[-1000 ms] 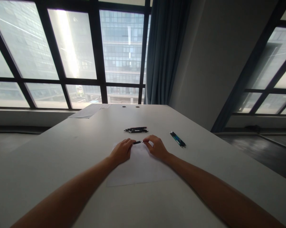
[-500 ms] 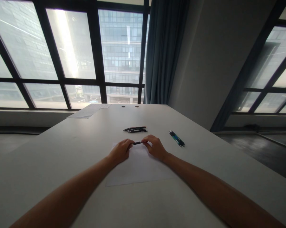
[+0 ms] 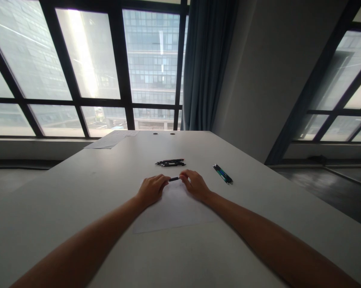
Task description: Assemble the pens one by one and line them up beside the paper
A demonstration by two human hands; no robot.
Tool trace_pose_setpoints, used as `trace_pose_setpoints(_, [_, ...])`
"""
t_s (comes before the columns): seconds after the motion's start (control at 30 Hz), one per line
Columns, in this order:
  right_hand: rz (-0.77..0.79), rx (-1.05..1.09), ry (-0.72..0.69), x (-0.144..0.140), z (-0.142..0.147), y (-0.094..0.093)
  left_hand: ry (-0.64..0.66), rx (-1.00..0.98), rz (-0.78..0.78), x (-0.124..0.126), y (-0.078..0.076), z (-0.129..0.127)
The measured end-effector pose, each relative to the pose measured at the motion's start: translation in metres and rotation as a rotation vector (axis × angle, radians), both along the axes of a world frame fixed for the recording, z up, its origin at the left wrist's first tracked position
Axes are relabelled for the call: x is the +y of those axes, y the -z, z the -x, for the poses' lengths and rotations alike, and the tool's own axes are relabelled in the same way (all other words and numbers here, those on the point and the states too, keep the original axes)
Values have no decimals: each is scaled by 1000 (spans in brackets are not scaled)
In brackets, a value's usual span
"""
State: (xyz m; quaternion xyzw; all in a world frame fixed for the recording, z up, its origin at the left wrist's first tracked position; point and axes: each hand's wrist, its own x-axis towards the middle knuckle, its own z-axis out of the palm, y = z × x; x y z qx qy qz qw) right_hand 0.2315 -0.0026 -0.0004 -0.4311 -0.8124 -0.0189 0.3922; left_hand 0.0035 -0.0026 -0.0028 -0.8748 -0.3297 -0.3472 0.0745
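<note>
Pen (image 3: 174, 179), small and dark, sits pinched at each end between the left hand (image 3: 150, 189) and right hand (image 3: 195, 185) over the white paper (image 3: 171, 212) on the desk (image 3: 78, 188), paper looking blank, more pens (image 3: 171, 163) lying untouched nearby.

One head-worn view, looking forward and slightly down along both forearms over the white table (image 3: 78, 192). Hands sit mid-frame, at arm's reach. Faces the window wall (image 3: 90, 80), curtain (image 3: 204, 64) ahead. No second view to overlap.
</note>
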Motion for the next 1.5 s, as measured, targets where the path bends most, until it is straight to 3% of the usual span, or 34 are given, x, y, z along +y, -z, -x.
trace_pose_setpoints(0.27, [-12, 5, -88, -4, -2, -3, 1, -14, -8, -1, -1, 0])
trace_pose_setpoints(1.5, [-58, -142, -75, -4, 0, -5, 24, -5, 14, -2, -3, -1])
